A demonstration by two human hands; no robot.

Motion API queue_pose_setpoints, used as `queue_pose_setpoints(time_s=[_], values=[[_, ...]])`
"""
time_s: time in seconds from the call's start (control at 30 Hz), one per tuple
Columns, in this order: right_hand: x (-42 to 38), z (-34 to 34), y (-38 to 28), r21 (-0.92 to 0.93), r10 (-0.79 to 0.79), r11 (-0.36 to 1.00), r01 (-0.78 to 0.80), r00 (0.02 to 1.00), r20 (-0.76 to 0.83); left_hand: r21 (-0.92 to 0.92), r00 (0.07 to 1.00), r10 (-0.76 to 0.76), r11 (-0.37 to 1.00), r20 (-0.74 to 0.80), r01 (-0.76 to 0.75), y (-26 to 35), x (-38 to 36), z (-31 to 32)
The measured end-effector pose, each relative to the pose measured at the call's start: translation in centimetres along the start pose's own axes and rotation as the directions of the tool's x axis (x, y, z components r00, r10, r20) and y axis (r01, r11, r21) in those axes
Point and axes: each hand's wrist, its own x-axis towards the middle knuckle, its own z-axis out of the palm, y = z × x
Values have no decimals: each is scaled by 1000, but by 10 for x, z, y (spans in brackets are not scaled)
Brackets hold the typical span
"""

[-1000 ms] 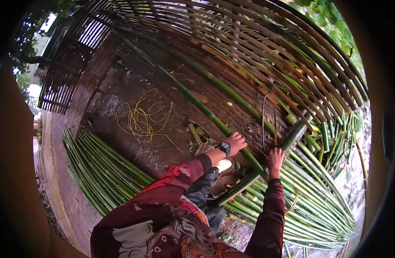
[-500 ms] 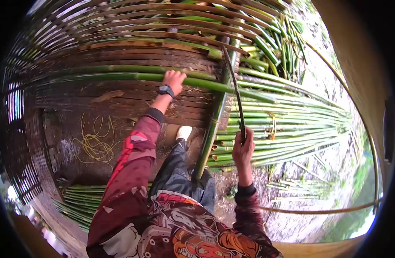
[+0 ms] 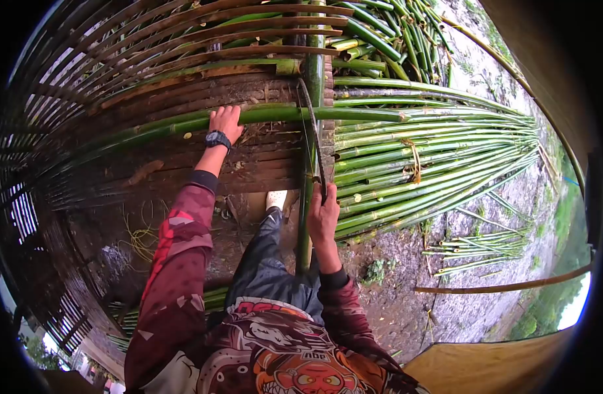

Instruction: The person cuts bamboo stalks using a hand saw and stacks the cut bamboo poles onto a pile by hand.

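Observation:
A long green bamboo pole (image 3: 360, 114) lies across the slatted bamboo platform (image 3: 259, 161), its right end jutting past the platform's edge. My left hand (image 3: 226, 123), with a watch at the wrist, is closed over this pole. In my right hand (image 3: 324, 215) is the handle end of a bow saw (image 3: 314, 125) with a dark curved frame and a thin blade. The saw crosses the pole near the platform's edge, to the right of my left hand. A thick green bamboo rail (image 3: 305, 226) runs along that edge, just beside my right hand.
Many cut bamboo poles (image 3: 439, 154) lie fanned out at the right, with a smaller bundle (image 3: 479, 249) below them. More cut pieces (image 3: 393, 39) are heaped at the top. Bamboo slats (image 3: 203, 29) span the upper left. Yellow cord (image 3: 142, 243) lies on the ground at lower left.
The camera view has shifted. My left hand sits farther left on the pole, and my right hand with the bow saw has come left, closer to my body's middle.

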Motion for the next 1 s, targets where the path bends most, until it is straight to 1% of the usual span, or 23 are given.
queue_pose_setpoints(time_s=[0.1,0.2,0.27,0.3,0.33,0.37,0.43,0.47,0.5,0.57,0.6,0.63,0.7,0.73,0.8,0.83,0.9,0.97,1.0], values=[[-9,-4,1,19,19,1000,-20,999,38,-1,1000,-2,1000,-7,2,3,-3,-2],[-16,-3,3,12,10,1000,-10,1000,20,-8,1000,-4,1000,-14,4,5,-4,-5],[-12,0,1,34,-7,999,6,1000,17,-9,1000,-6,1000,-17,6,4,-1,-3],[-9,4,-1,60,-26,998,25,1000,17,-15,999,-6,1000,-43,5,3,1,-1],[-6,9,-1,49,-13,999,11,999,41,-22,998,-5,1000,-66,3,2,1,2],[-4,13,2,47,-2,999,0,999,41,-21,998,0,1000,-55,-1,1,1,5],[7,17,6,86,-82,993,80,996,19,-16,998,45,999,-48,-46,-4,12,8],[7,9,7,83,-80,993,83,996,-42,9,987,73,997,-143,-72,-4,10,14],[4,-6,3,123,1,992,3,999,-39,13,986,84,996,-143,-83,4,2,18],[-16,-31,21,89,34,996,-27,997,-73,2,977,137,990,-163,-139,24,-19,19],[-30,-41,40,52,-75,995,84,987,-144,-4,965,175,984,-195,-179,40,-33,26],[-44,-57,42,46,-23,999,30,991,-135,-39,949,213,973,-233,-228,57,-47,36],[-61,-86,50,35,91,996,-88,990,-107,-27,931,238,967,-278,-255,97,-69,56],[-64,-97,53,23,100,995,-98,988,-116,-40,930,245,963,-273,-266,114,-73,63],[-72,-117,60,-19,159,987,-162,981,-110,-28,917,236,966,-322,-259,146,-86,76],[-75,-123,65,-27,171,984,-175,978,-117,-37,918,243,963,-314,-268,157,-92,79],[-79,-131,73,-133,180,972,-192,979,-101,-39,925,241,964,-293,-264,171,-100,83],[-78,-133,76,-133,191,970,-202,977,-91,-37,923,238,965,-303,-261,172,-101,86],[-79,-133,81,-131,182,973,-193,979,-89,-41,933,245,963,-263,-265,171,-101,84]])
